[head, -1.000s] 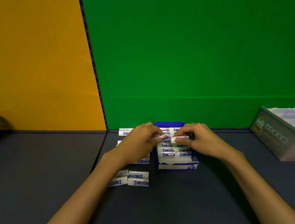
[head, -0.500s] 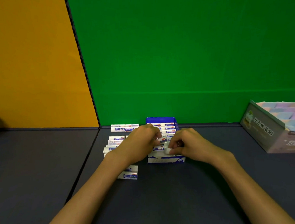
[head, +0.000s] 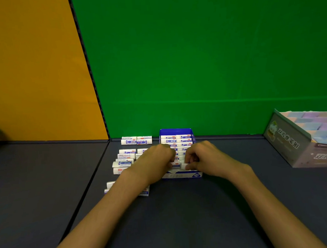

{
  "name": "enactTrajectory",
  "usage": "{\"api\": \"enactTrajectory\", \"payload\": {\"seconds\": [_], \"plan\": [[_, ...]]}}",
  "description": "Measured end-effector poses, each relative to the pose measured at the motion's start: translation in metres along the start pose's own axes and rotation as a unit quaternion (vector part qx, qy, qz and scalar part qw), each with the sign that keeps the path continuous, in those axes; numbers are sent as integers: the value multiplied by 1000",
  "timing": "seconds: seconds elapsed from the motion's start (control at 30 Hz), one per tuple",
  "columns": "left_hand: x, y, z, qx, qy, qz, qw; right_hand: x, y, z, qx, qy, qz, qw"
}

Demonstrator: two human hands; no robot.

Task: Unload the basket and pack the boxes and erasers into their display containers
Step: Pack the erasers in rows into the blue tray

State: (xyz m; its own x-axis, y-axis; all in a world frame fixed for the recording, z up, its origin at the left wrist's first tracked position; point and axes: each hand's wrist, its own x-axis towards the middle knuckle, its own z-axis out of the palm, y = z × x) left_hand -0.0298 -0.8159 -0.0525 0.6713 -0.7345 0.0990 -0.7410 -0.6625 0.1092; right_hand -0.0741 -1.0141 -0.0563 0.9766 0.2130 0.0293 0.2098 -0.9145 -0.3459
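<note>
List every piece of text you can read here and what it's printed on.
"28": front wall of the blue display box, in a small triangle.
Large Chinese characters on the grey-green carton: too blurred to quote reliably.
Eraser sleeves, loose and boxed: print too small to read.

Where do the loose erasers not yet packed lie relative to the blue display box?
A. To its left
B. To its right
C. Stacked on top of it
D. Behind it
A: the loose erasers lie in rows on the mat left of the blue display box.
</note>
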Motion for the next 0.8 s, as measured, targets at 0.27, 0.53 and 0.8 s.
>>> {"api": "enactTrajectory", "payload": {"seconds": [0.27,0.53,0.8], "plan": [[2,2,-1,-6,-21,-7,1000,1,0,0,-21,7,-16,1000],[4,3,1,9,-20,-3,1000,1,3,2,-17,17,-16,1000],[4,-2,0,17,4,-8,1000,5,4,2,-19,4,-15,1000]]}}
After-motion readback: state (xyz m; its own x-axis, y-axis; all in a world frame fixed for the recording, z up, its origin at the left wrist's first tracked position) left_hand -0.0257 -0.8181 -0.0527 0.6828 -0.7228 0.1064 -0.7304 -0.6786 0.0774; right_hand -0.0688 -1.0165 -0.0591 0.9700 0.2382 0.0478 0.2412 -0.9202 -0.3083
